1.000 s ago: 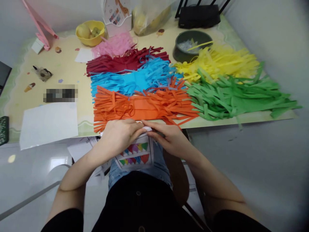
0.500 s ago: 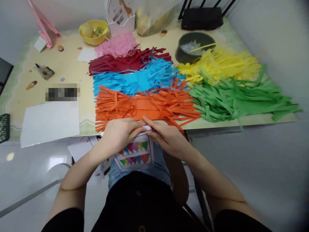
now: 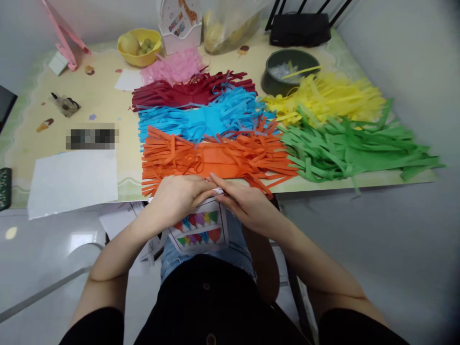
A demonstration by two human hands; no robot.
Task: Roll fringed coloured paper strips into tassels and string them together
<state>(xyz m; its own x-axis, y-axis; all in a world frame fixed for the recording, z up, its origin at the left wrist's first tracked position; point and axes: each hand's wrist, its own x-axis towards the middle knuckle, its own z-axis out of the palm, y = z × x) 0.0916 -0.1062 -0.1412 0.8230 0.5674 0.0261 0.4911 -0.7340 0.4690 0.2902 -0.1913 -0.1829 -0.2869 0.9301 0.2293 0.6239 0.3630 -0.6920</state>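
At the table's front edge, my left hand (image 3: 181, 196) is closed on the folded upper edge of a printed sheet (image 3: 203, 245) that shows rows of coloured tassels. Facing it, my right hand (image 3: 247, 203) pinches the same edge, its fingertips meeting those of the left. The sheet hangs over my lap, its top partly hidden by my fingers; whether it is a card or a bag with a print I cannot tell. Just beyond my hands lies a bundle of orange paper fringe (image 3: 219, 160). Behind that are a blue fringe bundle (image 3: 206, 120) and a dark red one (image 3: 187, 94).
Green fringe (image 3: 366, 151) and yellow fringe (image 3: 334, 98) lie on the right, beside a dark green bowl (image 3: 269, 82). Pink shreds (image 3: 176, 67), a yellow fruit bowl (image 3: 142, 60) and a black router (image 3: 300, 29) stand farther back. A white sheet (image 3: 75, 182) overhangs the left front edge.
Both hands keep their grip on the printed sheet's upper edge, with only a very slight shift. The view has moved a little; the fringe bundles stay in place.
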